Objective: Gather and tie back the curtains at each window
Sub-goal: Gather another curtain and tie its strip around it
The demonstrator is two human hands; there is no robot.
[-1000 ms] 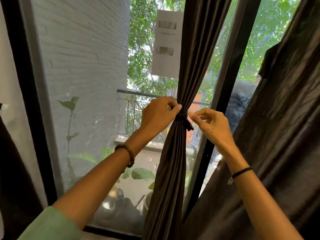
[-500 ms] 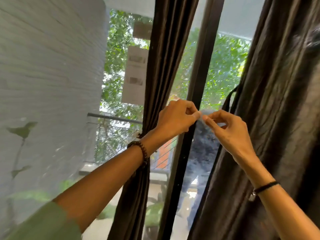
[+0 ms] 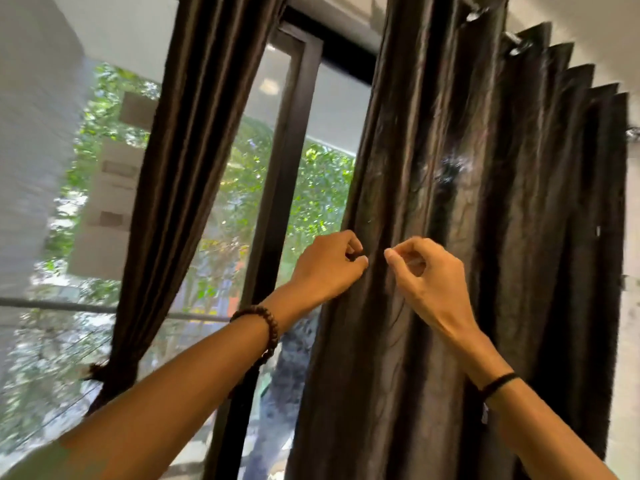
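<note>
A tied curtain [image 3: 180, 202] hangs left of the window frame [image 3: 277, 202], a loose curtain [image 3: 485, 237] right.

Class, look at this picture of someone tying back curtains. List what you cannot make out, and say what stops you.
Head view:
- Whether the left hand or right hand pinches anything: curled fingers hide it.
- The tie on the left curtain: blurred, partly behind the forearm.
- The right curtain: bottom cut off by the frame edge.
- The paper sign outside: blurred, unreadable.
</note>
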